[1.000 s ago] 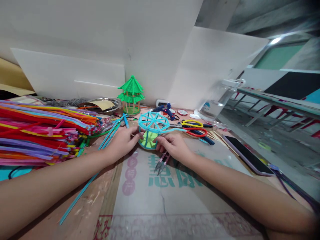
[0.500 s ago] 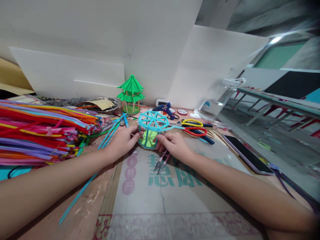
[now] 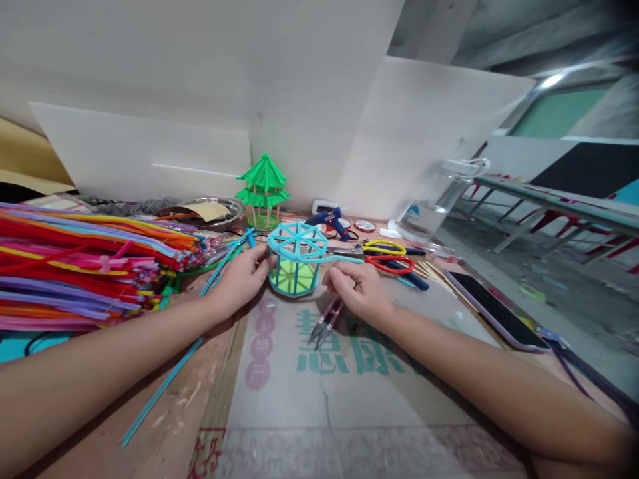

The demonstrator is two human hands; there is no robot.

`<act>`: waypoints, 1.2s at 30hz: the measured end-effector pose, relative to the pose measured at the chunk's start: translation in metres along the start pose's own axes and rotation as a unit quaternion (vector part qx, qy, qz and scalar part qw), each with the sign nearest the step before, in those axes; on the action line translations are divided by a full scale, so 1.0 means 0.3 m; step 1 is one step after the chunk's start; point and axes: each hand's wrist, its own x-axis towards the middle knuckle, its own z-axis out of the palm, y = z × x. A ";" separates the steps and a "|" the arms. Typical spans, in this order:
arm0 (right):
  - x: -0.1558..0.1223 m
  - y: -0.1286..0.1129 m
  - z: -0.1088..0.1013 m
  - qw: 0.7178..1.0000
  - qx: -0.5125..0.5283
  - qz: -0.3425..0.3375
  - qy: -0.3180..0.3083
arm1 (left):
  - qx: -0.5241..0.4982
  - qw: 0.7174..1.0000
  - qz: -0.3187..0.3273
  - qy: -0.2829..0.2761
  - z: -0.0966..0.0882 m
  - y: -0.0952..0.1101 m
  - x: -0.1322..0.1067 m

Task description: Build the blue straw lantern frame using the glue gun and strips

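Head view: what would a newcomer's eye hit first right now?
Likely the big heap of bright pipe cleaners filling the left side, in reds, oranges, pinks and purples. Next, the small green pagoda model, standing upright behind the work area near the middle. Then the light-blue frame with a wheel-like top, at the centre between the left hand and the right hand.

Craft workshop, bundled pipe cleaners (image 3: 74, 266), glue gun (image 3: 330, 219), scissors (image 3: 357, 252), long table (image 3: 544, 200) behind, red stools (image 3: 552, 219)
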 end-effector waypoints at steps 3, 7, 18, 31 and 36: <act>0.014 0.040 -0.006 0.998 -0.060 -0.018 -0.008 | -0.016 1.000 0.001 0.011 -0.002 -0.015 0.007; 0.032 0.069 0.002 0.998 -0.059 0.006 0.000 | -0.026 1.000 0.001 0.012 -0.004 -0.009 0.005; 0.034 0.072 0.027 0.989 0.135 0.053 0.041 | -0.062 0.998 0.003 0.031 -0.011 0.018 -0.005; 0.052 0.046 0.016 0.994 0.092 0.006 -0.059 | 0.007 0.999 0.040 -0.021 0.015 -0.001 -0.010; 0.056 0.041 0.015 0.994 0.090 -0.005 -0.058 | 0.024 0.999 0.042 -0.011 0.008 0.007 -0.011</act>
